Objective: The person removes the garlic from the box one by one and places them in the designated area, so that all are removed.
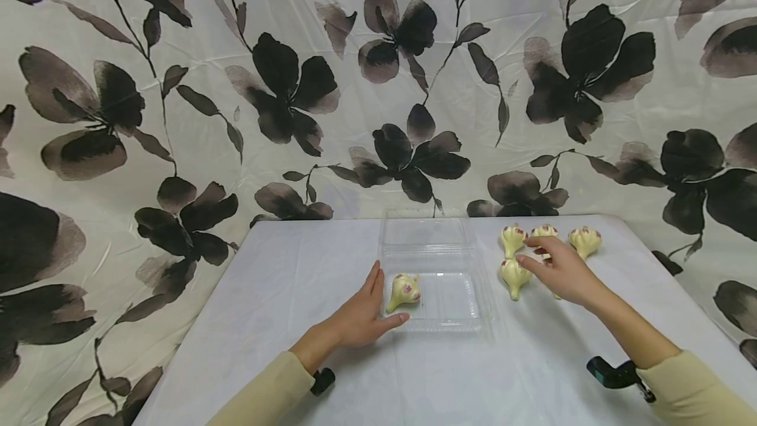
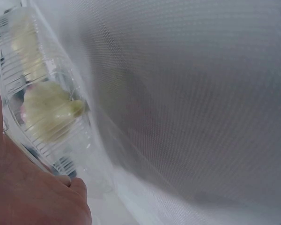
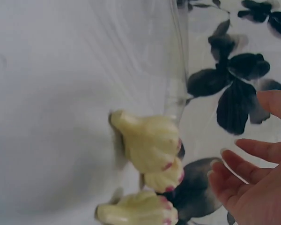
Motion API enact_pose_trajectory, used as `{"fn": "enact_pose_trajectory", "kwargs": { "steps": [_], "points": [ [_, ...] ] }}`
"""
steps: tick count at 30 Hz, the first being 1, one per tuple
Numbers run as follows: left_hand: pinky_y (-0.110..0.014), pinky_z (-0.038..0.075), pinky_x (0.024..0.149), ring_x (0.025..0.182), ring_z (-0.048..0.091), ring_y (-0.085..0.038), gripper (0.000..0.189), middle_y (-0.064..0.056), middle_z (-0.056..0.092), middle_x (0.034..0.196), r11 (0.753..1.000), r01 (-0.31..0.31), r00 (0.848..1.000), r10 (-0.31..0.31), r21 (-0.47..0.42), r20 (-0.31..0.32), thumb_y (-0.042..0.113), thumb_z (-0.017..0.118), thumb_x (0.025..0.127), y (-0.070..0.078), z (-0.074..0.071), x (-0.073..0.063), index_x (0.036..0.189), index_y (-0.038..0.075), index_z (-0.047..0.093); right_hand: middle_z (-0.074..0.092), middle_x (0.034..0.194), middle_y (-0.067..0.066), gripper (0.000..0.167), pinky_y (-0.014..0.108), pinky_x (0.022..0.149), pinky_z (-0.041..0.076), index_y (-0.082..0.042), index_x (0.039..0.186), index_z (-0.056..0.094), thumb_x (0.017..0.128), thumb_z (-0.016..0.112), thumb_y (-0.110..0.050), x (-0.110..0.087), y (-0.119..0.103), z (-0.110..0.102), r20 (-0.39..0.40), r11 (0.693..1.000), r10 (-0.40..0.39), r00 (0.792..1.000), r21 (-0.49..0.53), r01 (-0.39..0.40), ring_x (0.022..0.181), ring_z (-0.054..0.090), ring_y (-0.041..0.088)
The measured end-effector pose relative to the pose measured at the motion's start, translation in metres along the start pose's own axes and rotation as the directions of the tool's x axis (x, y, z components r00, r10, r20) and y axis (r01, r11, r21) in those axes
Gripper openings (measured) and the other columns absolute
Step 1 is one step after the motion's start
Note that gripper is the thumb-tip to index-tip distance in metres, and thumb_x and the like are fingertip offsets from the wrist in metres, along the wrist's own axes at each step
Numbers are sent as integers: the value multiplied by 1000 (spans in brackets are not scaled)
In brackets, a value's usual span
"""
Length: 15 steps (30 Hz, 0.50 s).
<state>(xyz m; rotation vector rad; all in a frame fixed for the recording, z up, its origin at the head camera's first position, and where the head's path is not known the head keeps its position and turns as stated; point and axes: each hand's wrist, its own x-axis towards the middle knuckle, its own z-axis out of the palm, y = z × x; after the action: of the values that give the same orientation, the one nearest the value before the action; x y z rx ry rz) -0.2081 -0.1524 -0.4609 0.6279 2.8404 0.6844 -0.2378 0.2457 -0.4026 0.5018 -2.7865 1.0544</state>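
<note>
A clear plastic clamshell box (image 1: 449,298) stands on the table with its lid (image 1: 426,230) folded back. One garlic bulb (image 1: 405,291) lies in its left side. My left hand (image 1: 361,314) rests against the box's left front corner, fingers straight along the side and thumb at the front edge. Over a group of garlic bulbs at the right hovers my right hand (image 1: 562,271), thumb and fingers apart with nothing between them. Nearest it are a front bulb (image 1: 514,277) and one behind (image 1: 512,240); the hand partly hides others. The right wrist view shows bulbs (image 3: 147,140) beside the spread fingers.
A white cloth (image 1: 284,268) covers the table. Another garlic bulb (image 1: 585,240) lies at the group's far right. Behind the table hangs a floral curtain (image 1: 414,84). Dark wrist devices (image 1: 615,373) sit close to both sleeves.
</note>
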Motion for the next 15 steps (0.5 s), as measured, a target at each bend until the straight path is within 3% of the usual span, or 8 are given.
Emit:
{"fn": "enact_pose_trajectory", "kwargs": {
  "steps": [15],
  "points": [
    [-45, 28, 122, 155, 16, -34, 113, -18, -11, 170, 1000, 4, 1000, -4, -1, 0, 72, 50, 96, 0, 0, 0, 161, -7, 2, 64, 128, 22, 42, 53, 95, 54, 6, 129, 63, 102, 65, -25, 10, -28, 44, 115, 991, -116, 987, 75, 108, 116, 62, 40]
  ]
}}
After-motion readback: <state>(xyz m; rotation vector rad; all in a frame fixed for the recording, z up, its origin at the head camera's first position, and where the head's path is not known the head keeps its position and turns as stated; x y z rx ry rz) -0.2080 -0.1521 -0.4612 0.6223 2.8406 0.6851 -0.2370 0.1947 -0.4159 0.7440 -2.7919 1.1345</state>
